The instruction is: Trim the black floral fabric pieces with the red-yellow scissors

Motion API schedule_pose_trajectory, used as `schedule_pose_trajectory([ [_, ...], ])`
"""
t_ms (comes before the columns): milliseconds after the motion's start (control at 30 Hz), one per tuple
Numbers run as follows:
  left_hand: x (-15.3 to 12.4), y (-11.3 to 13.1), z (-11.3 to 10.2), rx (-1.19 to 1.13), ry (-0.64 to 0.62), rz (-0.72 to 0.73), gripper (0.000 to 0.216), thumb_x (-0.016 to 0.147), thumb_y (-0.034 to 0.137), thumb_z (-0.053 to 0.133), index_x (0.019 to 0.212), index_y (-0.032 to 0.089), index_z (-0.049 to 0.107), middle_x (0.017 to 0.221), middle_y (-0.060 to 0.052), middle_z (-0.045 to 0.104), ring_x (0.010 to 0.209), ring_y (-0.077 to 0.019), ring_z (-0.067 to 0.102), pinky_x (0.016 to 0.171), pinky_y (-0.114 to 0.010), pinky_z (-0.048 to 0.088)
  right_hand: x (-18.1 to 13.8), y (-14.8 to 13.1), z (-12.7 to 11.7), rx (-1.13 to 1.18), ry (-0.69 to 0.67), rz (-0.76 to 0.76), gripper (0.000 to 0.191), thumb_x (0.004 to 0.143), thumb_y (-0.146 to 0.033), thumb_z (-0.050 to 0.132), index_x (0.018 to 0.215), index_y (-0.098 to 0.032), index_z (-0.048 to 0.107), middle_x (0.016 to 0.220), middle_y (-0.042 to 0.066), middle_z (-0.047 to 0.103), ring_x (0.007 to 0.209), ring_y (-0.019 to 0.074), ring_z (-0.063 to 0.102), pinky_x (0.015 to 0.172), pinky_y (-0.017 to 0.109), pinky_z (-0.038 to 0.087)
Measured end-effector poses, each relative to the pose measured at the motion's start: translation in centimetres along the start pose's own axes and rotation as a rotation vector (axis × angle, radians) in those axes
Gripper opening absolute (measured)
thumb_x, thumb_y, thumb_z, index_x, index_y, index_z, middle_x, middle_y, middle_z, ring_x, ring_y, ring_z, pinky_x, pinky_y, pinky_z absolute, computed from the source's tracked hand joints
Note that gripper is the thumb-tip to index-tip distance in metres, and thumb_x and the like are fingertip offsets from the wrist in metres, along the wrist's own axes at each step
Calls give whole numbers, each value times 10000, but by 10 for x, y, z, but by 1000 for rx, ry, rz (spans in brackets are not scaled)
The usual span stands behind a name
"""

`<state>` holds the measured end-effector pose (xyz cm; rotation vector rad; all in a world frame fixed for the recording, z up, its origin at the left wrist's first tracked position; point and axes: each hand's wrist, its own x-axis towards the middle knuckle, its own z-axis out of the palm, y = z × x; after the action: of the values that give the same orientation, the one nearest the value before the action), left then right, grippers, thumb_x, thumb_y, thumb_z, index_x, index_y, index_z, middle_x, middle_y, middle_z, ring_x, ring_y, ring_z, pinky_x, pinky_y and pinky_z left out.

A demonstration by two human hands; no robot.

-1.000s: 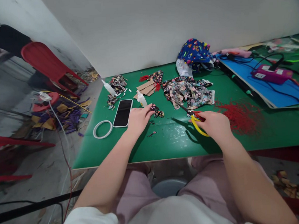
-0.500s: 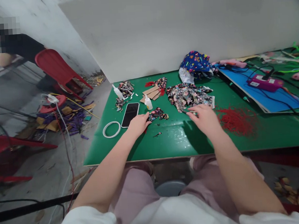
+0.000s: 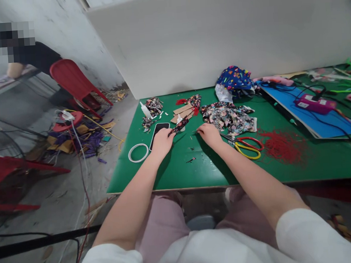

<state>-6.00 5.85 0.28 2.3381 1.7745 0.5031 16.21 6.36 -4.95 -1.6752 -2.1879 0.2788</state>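
Note:
My left hand (image 3: 162,142) pinches a small strip of dark floral fabric (image 3: 179,126) and lifts it just off the green table (image 3: 214,169). My right hand (image 3: 209,134) rests on the table a little to the right, fingers curled with the tips towards a tiny scrap; whether it holds anything is hidden. The red-and-yellow scissors (image 3: 245,146) lie on the table just right of my right hand, released. A larger piece of floral fabric (image 3: 229,117) lies beyond them.
A black phone (image 3: 158,132) and a white ring (image 3: 138,153) lie left of my left hand. Glue bottles (image 3: 145,110), cardboard pieces (image 3: 182,112), red thread clippings (image 3: 281,146), blue fabric (image 3: 234,78) and a blue mat with a glue gun (image 3: 313,104) stand further off. Red chairs and another person are at left.
My right hand put the scissors down on the table and moved left towards the middle. My left hand picked up the small floral strip.

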Motion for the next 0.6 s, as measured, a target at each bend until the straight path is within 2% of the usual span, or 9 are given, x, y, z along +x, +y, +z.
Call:
schedule_pose_trajectory([
  [100,-2,-6,-4,-17,4,-10,221,876,266,488,911,166,681,903,-75,664,889,-209,596,805,-304,442,4,-20,11,73,-35,-46,343,883,-368,529,1166,-175,548,1186,81,568,1012,191,575,854,416,499],
  [233,-4,-8,-6,-57,4,-31,225,866,269,504,977,173,675,969,-72,693,904,-212,614,806,-300,450,-27,-44,21,187,-107,-174,334,883,-360,529,1164,-179,552,1207,83,562,1034,193,569,872,425,491],
  [300,-2,-5,-6,-86,-1,-34,236,853,275,521,1015,181,666,978,-64,700,889,-211,625,802,-298,456,-45,-40,15,239,-137,-216,318,883,-356,531,1144,-177,564,1193,80,573,1027,189,574,872,420,492],
  [367,1,0,-6,-115,-11,-27,245,844,277,533,1031,182,659,989,-63,702,889,-214,631,812,-305,459,-57,-25,2,275,-127,-198,309,885,-362,526,1132,-181,572,1174,75,583,1009,182,581,863,409,498],
  [500,10,16,-6,-163,-56,6,245,839,275,542,1043,189,646,1033,-64,696,933,-222,631,851,-323,459,-61,8,-16,280,22,-25,334,894,-369,506,1177,-198,548,1228,86,552,1052,195,559,894,432,480],
  [600,19,29,-4,-191,-81,20,249,845,279,539,1063,196,626,1067,-66,684,999,-225,618,896,-335,447,-62,-3,-5,274,62,-9,341,893,-361,510,1192,-200,540,1261,90,531,1087,205,543,917,448,465],
])
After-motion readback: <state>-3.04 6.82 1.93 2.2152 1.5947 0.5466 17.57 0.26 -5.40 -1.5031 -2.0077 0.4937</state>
